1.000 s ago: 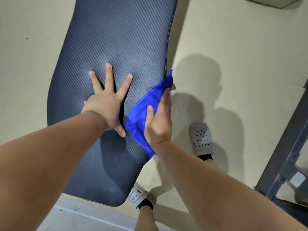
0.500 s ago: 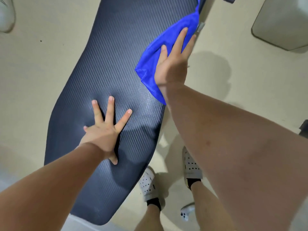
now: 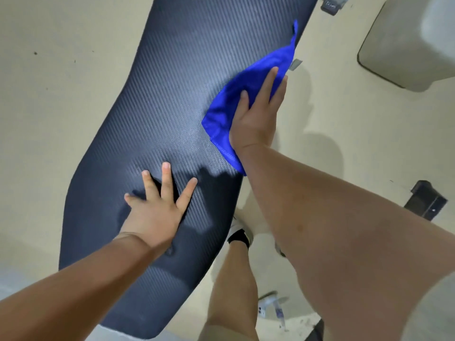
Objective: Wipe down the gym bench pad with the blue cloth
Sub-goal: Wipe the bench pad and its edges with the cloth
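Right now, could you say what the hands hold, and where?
Nothing gripped: right hand presses the middle of the blue cloth; left hand rests on the bench pad.

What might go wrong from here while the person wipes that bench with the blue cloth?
The blue cloth sits at the right edge of the pad, pressed under the flat right hand rather than gripped, so it may slide off onto the floor. The left hand presses on the pad, so the patch beneath it could go unwiped. What looks like a spray bottle lies by the feet and might get kicked.
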